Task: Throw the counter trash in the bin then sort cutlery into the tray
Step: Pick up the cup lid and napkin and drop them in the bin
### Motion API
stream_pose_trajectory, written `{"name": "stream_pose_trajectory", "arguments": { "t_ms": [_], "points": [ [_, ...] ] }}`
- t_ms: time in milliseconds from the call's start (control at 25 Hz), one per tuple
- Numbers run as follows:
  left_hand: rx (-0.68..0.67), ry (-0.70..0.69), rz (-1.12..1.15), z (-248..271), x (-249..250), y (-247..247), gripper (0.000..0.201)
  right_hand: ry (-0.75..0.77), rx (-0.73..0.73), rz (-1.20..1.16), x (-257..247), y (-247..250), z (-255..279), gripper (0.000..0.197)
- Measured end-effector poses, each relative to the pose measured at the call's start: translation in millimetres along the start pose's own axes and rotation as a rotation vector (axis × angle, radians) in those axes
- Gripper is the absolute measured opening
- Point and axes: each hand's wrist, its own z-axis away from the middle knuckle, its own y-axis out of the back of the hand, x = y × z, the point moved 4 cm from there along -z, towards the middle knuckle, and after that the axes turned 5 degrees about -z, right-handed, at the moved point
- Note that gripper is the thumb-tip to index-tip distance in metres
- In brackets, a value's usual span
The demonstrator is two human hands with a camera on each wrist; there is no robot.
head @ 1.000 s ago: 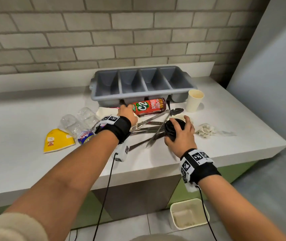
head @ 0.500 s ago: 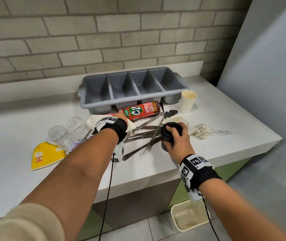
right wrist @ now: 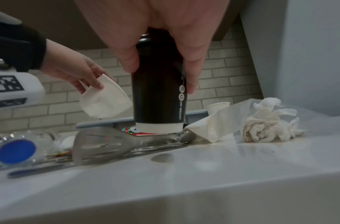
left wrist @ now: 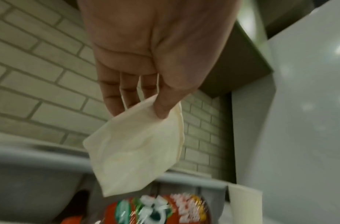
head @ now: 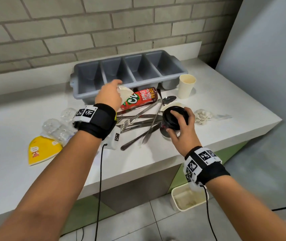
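Observation:
My left hand (head: 110,94) (left wrist: 144,104) pinches a flattened white paper cup (left wrist: 134,150) (right wrist: 105,98) (head: 124,93) between thumb and fingers, held above the red C2 bottle (head: 138,100). My right hand (head: 182,126) (right wrist: 159,63) grips a black lidded coffee cup (head: 174,117) (right wrist: 158,91) from above, lifted just off the cutlery pile (head: 138,122). The grey four-compartment tray (head: 126,73) stands behind, against the wall. A small white bin (head: 187,199) sits on the floor below the counter edge.
Crushed clear plastic bottles (head: 60,126) and a yellow wrapper (head: 41,150) lie at the left. A cream paper cup (head: 186,86) stands by the tray's right end. Crumpled tissue (head: 203,116) (right wrist: 265,121) lies right of the black cup. A grey wall panel (head: 269,66) bounds the right.
My left hand has lifted the flattened white paper cup off the counter and risen toward the tray. The right hand has raised the black cup slightly.

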Motion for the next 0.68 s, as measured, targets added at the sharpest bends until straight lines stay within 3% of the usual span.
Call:
{"name": "stream_pose_trajectory", "arguments": {
  "t_ms": [160,320,520,680],
  "points": [
    [0.154,-0.136,0.288,52.6,39.6,13.2,0.047,0.022,0.131,-0.162,10.9,28.6,25.3,0.054],
    [0.217,-0.386,0.468,131.8,84.5,-26.2,0.038,-0.002,0.284,-0.252,48.3,75.2,59.6,0.055],
    [-0.047,-0.329,0.484,199.5,114.7,-128.0,0.034,-0.126,0.381,-0.236,135.8,127.2,115.8,0.054],
    [-0.338,-0.233,0.456,229.1,110.0,-219.4,0.035,-0.366,0.346,-0.178,220.3,113.2,158.1,0.057]
  ]
}}
